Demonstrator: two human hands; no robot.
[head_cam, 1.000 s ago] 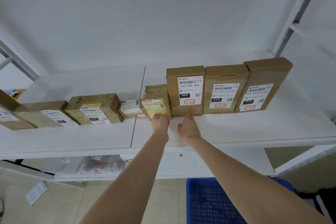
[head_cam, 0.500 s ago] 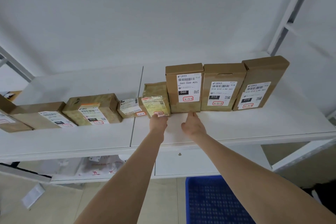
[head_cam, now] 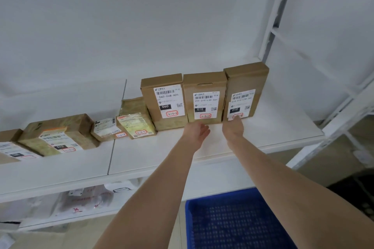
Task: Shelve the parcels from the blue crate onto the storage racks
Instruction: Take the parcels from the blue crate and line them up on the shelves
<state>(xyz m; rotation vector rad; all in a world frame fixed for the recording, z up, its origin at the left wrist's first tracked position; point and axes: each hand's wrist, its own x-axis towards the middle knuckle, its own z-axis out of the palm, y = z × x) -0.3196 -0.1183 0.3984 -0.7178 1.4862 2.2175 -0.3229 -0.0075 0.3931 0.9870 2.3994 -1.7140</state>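
Three brown cardboard parcels stand upright side by side on the white shelf (head_cam: pixel 273 133): the 060 box (head_cam: pixel 165 101), the middle 010 box (head_cam: pixel 205 97) and the right 010 box (head_cam: pixel 245 91). My left hand (head_cam: pixel 197 131) is open, fingers spread, at the foot of the middle box. My right hand (head_cam: pixel 232 129) is open with its fingertips touching the bottom label of the right box. Neither hand holds anything. The blue crate (head_cam: pixel 232 222) sits on the floor below; the part in view shows only its mesh bottom.
Left of the upright boxes lie a yellow-labelled packet (head_cam: pixel 135 125), a small parcel (head_cam: pixel 106 128) and a taped brown box (head_cam: pixel 58 133). A lower shelf holds plastic mailer bags (head_cam: pixel 87 198). A white rack post (head_cam: pixel 277 10) rises at the right.
Both hands moved right: the left from the yellow-labelled packet to the middle box, the right from the 060 box to the rightmost box. The view shifted right too.
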